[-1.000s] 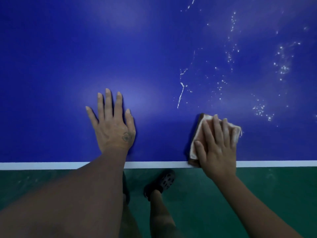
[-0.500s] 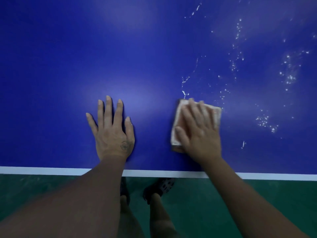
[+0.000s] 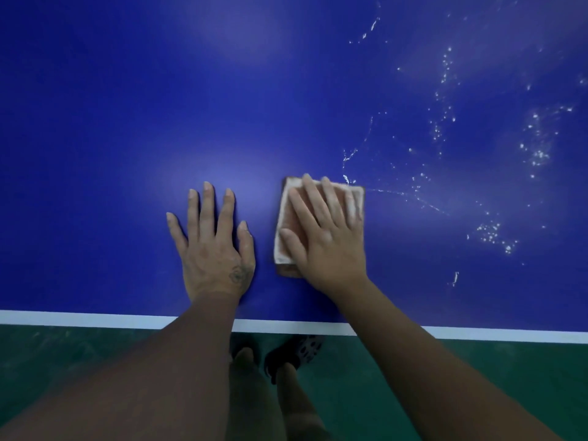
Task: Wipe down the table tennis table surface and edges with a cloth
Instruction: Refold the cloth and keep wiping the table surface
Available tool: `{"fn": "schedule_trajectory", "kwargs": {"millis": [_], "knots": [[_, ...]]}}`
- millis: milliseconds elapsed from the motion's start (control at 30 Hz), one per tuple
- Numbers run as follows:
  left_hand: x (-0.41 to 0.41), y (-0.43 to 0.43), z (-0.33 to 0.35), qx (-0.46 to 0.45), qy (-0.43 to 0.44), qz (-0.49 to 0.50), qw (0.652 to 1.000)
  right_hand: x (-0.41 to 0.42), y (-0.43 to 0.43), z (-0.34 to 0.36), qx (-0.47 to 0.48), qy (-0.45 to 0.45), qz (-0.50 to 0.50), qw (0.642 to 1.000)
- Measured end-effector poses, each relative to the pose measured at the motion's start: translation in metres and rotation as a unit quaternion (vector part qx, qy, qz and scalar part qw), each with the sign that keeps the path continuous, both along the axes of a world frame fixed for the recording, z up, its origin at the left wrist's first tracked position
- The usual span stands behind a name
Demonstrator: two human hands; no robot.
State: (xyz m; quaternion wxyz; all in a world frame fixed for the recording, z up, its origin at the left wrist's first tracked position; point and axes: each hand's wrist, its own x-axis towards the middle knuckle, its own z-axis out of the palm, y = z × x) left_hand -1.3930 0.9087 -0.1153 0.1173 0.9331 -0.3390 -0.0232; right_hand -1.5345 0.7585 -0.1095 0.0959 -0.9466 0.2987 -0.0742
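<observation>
Left grip (image 3: 216, 246): is lying flat and palm down on the blue counter (image 3: 127, 122), with the fingers straight and a little spread. It is holding nothing. A small dark mark is showing on the back of the hand near the thumb.
Right grip (image 3: 327, 237): is pressing palm down on the cloth (image 3: 285, 211), with the fingers straight and close together, pointing away from the person. The thumb is reaching out to the left across the cloth. Nothing is curling round the cloth or pinching it.
Cloth: is lying flat on the counter as a folded, pale pinkish pad, mostly covered by the right grip. It is sitting just beside the left grip, with a narrow strip of blue showing between them, and it is lying apart from the white edge line (image 3: 95, 318).
White specks (image 3: 537, 154): are scattering over the counter to the right of the cloth and beyond it. One thin streak is reaching the cloth's far right corner.
Edge line: is running along the near side of the counter, and both forearms are crossing it.
Floor (image 3: 477, 393): is showing green below the counter edge. The person's legs and a dark perforated shoe (image 3: 302, 348) are standing on it between the forearms.
</observation>
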Motion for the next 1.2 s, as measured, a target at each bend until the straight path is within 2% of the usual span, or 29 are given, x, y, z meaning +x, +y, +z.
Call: {"fn": "schedule_trajectory", "kwargs": {"millis": [67, 167, 333, 467, 533, 667, 833, 967, 1100, 1200], "knots": [[0.000, 0.000, 0.000, 0.000, -0.002, 0.000, 1.000, 0.016, -0.014, -0.001, 0.005, -0.013, 0.018, 1.000], [-0.001, -0.001, 0.001, 0.002, -0.001, 0.000, 1.000, -0.001, -0.052, -0.001, -0.014, -0.009, 0.019, 1.000], [0.000, -0.002, 0.001, 0.011, 0.000, 0.000, 1.000, -0.084, -0.110, 0.008, 0.004, 0.053, -0.126, 0.991], [0.000, -0.003, 0.004, 0.016, 0.009, 0.001, 1.000, -0.088, -0.100, 0.016, 0.017, 0.090, -0.177, 0.980], [0.001, -0.003, 0.007, 0.025, 0.019, 0.000, 1.000, -0.064, -0.079, 0.017, 0.015, 0.090, -0.157, 0.983], [0.001, -0.003, 0.008, 0.034, 0.024, 0.001, 0.999, 0.005, -0.044, 0.012, -0.001, 0.061, -0.056, 0.997], [0.004, -0.002, 0.009, 0.031, 0.017, -0.005, 0.999, 0.052, -0.065, 0.011, 0.001, 0.026, -0.005, 1.000], [0.004, -0.002, 0.014, 0.006, 0.027, -0.003, 1.000, 0.015, -0.112, 0.016, -0.009, 0.072, -0.111, 0.991], [0.013, -0.023, 0.022, -0.075, 0.028, 0.013, 0.997, -0.032, -0.139, 0.023, 0.042, 0.102, -0.254, 0.961], [0.026, -0.069, 0.033, -0.109, 0.045, 0.012, 0.993, -0.023, -0.128, 0.023, 0.048, 0.100, -0.270, 0.956]]}}
